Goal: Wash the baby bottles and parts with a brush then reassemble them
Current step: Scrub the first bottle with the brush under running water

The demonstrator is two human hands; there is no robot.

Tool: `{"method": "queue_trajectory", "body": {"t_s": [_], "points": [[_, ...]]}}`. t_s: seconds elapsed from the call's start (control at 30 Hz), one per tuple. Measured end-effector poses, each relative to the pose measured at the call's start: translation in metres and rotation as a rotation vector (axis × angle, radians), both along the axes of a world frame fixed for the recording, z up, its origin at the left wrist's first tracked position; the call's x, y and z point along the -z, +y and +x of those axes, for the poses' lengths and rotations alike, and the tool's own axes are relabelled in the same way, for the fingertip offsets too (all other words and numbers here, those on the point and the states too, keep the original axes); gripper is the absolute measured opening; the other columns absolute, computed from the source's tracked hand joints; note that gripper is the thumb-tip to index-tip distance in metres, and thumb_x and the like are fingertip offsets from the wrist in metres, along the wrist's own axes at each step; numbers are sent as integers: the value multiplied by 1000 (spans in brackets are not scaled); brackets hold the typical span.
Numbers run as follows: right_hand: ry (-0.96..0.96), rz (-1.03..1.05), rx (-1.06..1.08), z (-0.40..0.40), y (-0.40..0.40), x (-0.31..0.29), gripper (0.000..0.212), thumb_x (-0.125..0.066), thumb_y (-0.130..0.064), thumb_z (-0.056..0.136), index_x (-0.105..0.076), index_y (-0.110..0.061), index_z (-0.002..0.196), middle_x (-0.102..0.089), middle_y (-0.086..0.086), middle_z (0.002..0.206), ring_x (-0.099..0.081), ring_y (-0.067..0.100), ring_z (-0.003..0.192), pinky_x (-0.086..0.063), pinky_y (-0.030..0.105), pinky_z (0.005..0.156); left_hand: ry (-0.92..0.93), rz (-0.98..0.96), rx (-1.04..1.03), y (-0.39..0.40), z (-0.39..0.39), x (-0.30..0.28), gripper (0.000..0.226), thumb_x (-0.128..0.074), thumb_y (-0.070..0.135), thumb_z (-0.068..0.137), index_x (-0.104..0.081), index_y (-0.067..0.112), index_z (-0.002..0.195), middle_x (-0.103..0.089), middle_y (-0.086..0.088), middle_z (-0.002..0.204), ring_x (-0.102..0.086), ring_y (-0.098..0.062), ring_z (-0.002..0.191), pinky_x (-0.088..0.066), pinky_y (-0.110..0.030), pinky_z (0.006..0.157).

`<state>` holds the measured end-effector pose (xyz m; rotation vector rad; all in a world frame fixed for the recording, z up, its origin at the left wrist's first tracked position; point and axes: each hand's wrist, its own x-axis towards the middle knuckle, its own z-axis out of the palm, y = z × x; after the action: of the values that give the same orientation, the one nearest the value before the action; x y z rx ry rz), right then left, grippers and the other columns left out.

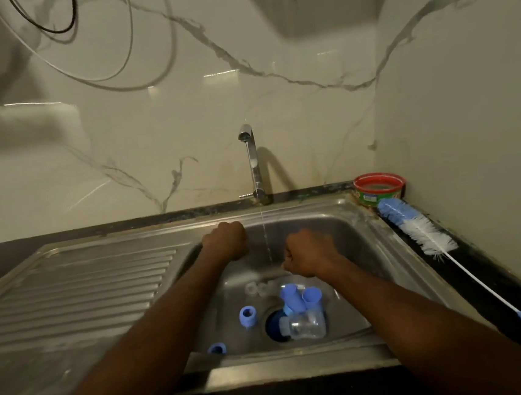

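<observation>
1. Drainboard (81, 297), left of frame: broad ribbed steel with nothing on it, the best open room for setting washed parts; it looks wet, so round pieces may roll.
2. Left hand (225, 242), centre: fingers curled into a fist just left of the thin water stream (267, 244); no object shows in it.
3. Right hand (309, 253): also fisted, just right of the stream; whether it pinches anything I cannot tell.
4. Below the hands, blue caps (294, 299), a blue ring (247, 316) and a clear bottle (306, 323) crowd the drain; small parts could slip in or block it.
5. Bottle brush (414, 227), right of frame, lies along the counter edge untouched; an elbow could knock it off.
</observation>
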<state>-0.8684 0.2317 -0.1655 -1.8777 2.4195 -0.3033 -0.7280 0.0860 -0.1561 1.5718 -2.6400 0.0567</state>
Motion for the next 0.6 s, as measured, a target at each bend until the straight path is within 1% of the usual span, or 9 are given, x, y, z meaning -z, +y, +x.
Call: {"method": "queue_trajectory", "body": {"t_s": [0.1,0.23,0.3,0.37,0.4,0.47,0.5,0.57,0.6], "points": [[55,-33,53,2,3,-3,12,-66,-36,90,-61,-25,92,-67,3,105,-64,25,98,-52,37,86,-34,150,90,19,-5,9,38,-72,30,88,-67,21,125,-64,-5,127,-60,-26,118,-50,-46,104],[97,-42,150,-9,13,-5,20,-66,-26,93,-65,-21,112,-66,4,115,-62,24,106,-49,38,87,60,144,193,25,-27,39,28,-69,21,90,-69,27,116,-68,-1,119,-64,-19,109,-55,-42,96],[142,-42,175,-16,18,-6,27,-66,-25,93,-64,-19,120,-65,5,122,-62,26,113,-50,38,90,13,133,263,33,-32,53,35,-65,16,93,-65,32,124,-65,2,126,-62,-18,114,-53,-40,98],[158,-33,186,-23,20,-7,31,-66,-25,94,-63,-19,124,-64,6,127,-61,26,118,-50,40,93,-105,156,346,32,-43,68,46,-62,12,95,-58,29,137,-56,1,139,-56,-21,123,-49,-39,104],[155,-32,186,-23,19,-7,31,-67,-25,94,-63,-18,124,-63,6,127,-61,26,118,-50,40,94,-142,186,369,29,-46,74,49,-63,14,94,-55,26,142,-52,-2,144,-54,-24,127,-47,-40,107],[170,-60,181,-20,18,-9,30,-67,-23,94,-63,-18,123,-64,6,126,-62,26,116,-50,39,94,-204,258,379,20,-51,84,59,-66,29,92,-48,23,148,-45,-8,153,-48,-30,136,-40,-45,114],[187,-82,181,-20,17,-11,29,-67,-21,94,-64,-17,123,-65,7,125,-63,26,115,-51,38,92,-268,250,417,17,-54,88,62,-63,29,96,-41,24,153,-40,-10,158,-42,-31,141,-35,-44,118],[213,-137,193,-22,18,-18,30,-67,-16,94,-64,-15,123,-65,8,123,-64,26,111,-51,36,88,-291,266,433,10,-56,99,64,-55,22,102,-27,25,160,-31,-9,163,-34,-29,148,-29,-41,121],[215,-167,202,-24,19,-22,30,-67,-14,93,-64,-14,123,-65,9,122,-65,26,111,-51,35,87,-259,291,420,10,-56,99,65,-55,21,103,-25,25,160,-31,-8,162,-34,-27,147,-29,-39,120]]}}
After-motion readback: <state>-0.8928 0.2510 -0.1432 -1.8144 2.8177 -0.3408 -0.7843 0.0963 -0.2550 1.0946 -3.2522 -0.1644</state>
